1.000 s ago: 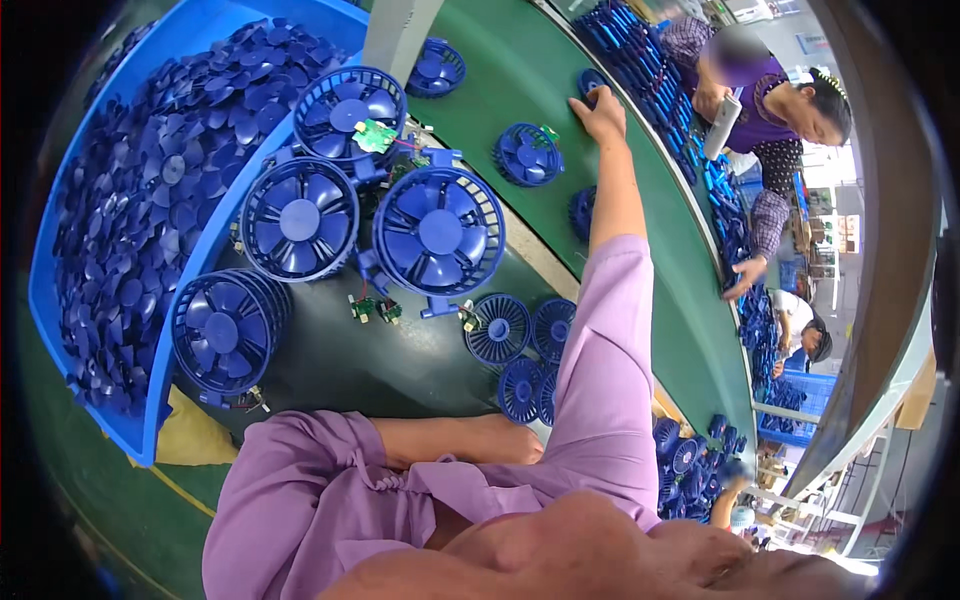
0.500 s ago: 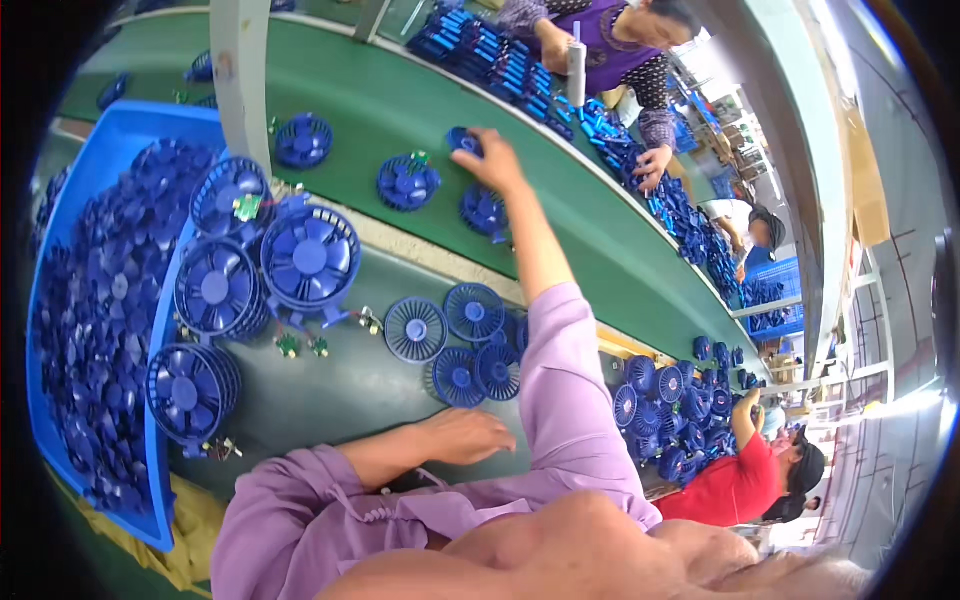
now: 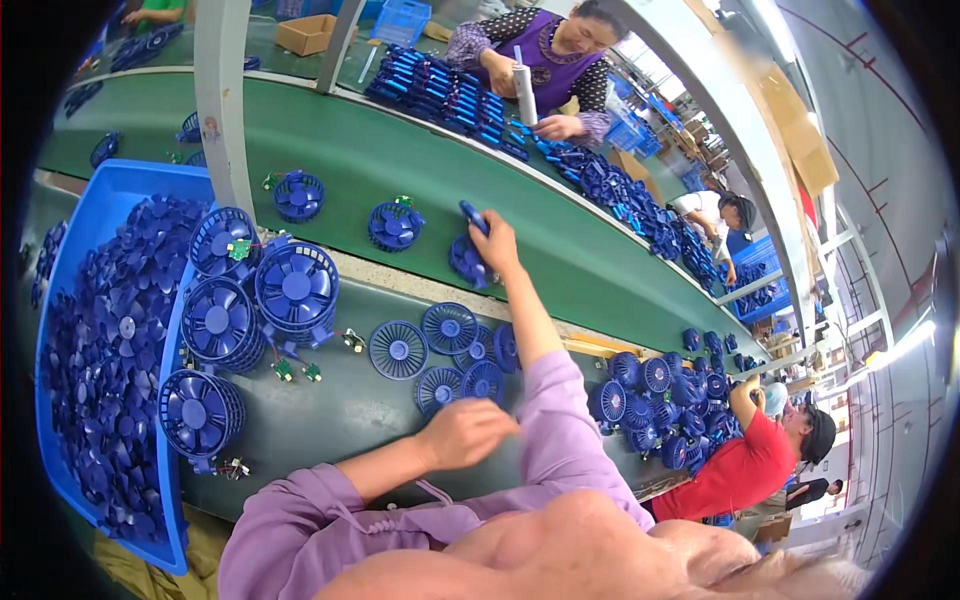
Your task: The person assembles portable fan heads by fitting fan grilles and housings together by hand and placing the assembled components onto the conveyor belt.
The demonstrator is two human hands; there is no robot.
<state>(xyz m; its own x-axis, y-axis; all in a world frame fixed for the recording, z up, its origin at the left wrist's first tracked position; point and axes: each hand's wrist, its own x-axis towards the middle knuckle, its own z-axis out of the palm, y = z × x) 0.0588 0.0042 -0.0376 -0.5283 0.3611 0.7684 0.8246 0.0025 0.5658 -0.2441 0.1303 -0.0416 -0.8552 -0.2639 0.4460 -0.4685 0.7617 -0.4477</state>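
My right hand (image 3: 491, 245) reaches over the green conveyor belt and pinches a thin blue round part (image 3: 473, 216), seen nearly edge-on, perhaps a fan cover. Just beneath the hand, a blue fan housing (image 3: 468, 262) lies on the belt. My left hand (image 3: 465, 433) hovers above the dark worktop, fingers loosely bent and slightly blurred, with nothing visible in it. It is nearest to a group of round blue fan grilles (image 3: 399, 350). To its left stand stacked blue fan housings with blades (image 3: 297, 285), small green circuit boards (image 3: 283, 370) hanging from wires.
A blue bin (image 3: 172, 450) full of loose fan blades stands at the left. A pale upright post (image 3: 222, 110) rises beside the belt (image 3: 330, 215). More fans (image 3: 395, 227) lie on it. Across it, a person in purple (image 3: 560, 50) handles blue parts; another in red (image 3: 725, 475) works at right.
My right hand has lifted the thin round part off the belt and drawn it nearer, above the fan housing. My left hand has risen a little from the worktop. The view has shifted.
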